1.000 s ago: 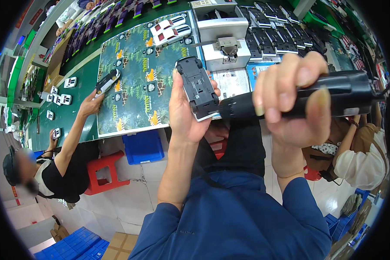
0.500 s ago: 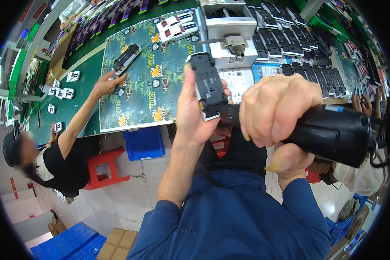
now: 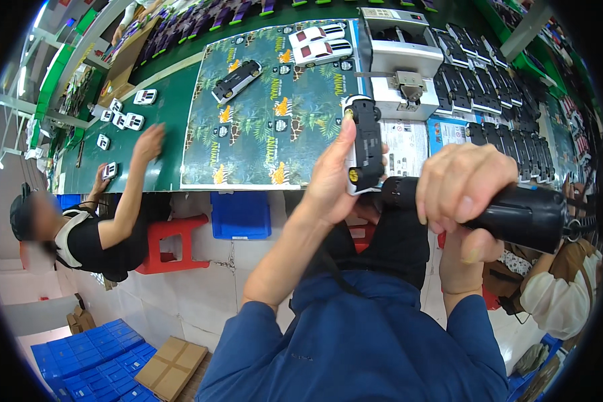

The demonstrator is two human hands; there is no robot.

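My left hand (image 3: 331, 175) is closed around a toy car (image 3: 367, 149) with a white body and a black underside, held on end. Its underside shows, turned partly toward my right hand. In my right hand (image 3: 463, 184) is a black electric screwdriver (image 3: 526, 216), lying level with its nose pointing at the car's lower end. The nose is right beside the car; whether its bit touches a screw is hidden. Beyond my hands, another toy car (image 3: 237, 81) lies underside up on a patterned mat (image 3: 248, 144), near two white toy cars (image 3: 321, 50).
A metal machine (image 3: 403, 80) stands behind my hands. Rows of upturned cars (image 3: 472, 90) fill the bench to its right. At left, a co-worker's hand (image 3: 151, 142) is over the green table, near small white cars (image 3: 127, 120). A blue bin (image 3: 241, 214) sits below the table edge.
My view has swung left, and the car in my left hand has turned more on edge. The co-worker's hand has let go of the upturned car on the mat and drawn back.
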